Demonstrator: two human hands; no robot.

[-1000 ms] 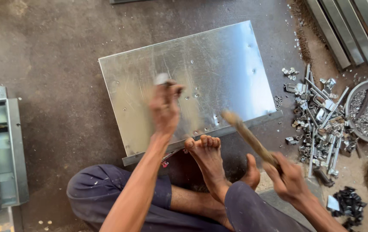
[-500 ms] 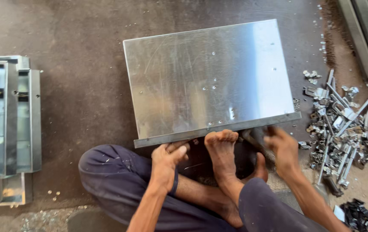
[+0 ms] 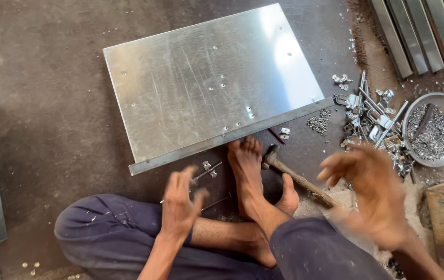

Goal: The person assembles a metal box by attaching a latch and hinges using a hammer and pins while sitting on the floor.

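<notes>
Since half a second ago both hands have let go of the near edge of the flat rectangular galvanised steel sheet (image 3: 209, 83); the left hand (image 3: 180, 205) and right hand (image 3: 372, 194) now hover above the lap with fingers spread and released, holding nothing, the right one motion-blurred. The sheet lies on the concrete floor (image 3: 40, 62), its folded near lip just beyond the bare foot (image 3: 245, 166). The wooden-handled hammer (image 3: 294, 176), gripped a second ago, now lies on the floor right of the foot. Judgement: the sheet is set down and repositioned. No packages, labels or signs are visible; a round metal bowl of small fasteners (image 3: 434, 129) sits far right beside loose bright brackets (image 3: 372, 114).
</notes>
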